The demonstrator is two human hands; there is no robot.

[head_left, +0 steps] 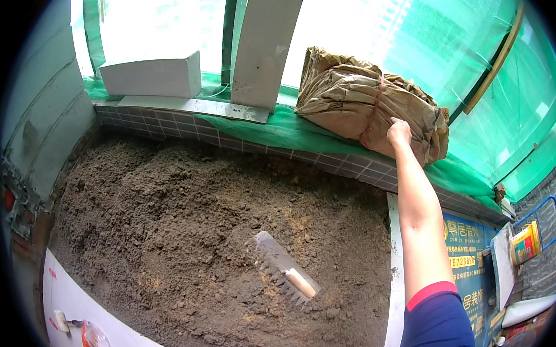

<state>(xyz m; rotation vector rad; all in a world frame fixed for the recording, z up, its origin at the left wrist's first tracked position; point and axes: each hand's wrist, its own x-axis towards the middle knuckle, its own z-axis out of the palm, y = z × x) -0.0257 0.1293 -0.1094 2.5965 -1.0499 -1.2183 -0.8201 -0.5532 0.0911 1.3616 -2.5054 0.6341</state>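
The right arm (pixel 419 211) stretched up and away from a dark blue sleeve (pixel 436 321) with a red cuff, only slightly bent at the elbow, and the right hand (pixel 400 133) met the near side of a tied brown bundle (pixel 344 102). The fingers were curled inward against its creased face; whether they pinched a fold could not be told at this size. Most of the bundle spread to the left of the fingers, the rest to their right, lying on green sheeting (pixel 301 129). It looked thick and rumpled, doubled over in layers, its dull brown surface deeply wrinkled. A red cord (pixel 376 104) girdled it just left of the fingers. Well below and left of them, a notched trowel (pixel 275 254) with a pale handle lay on crumbly grey-brown mortar (pixel 168 209)
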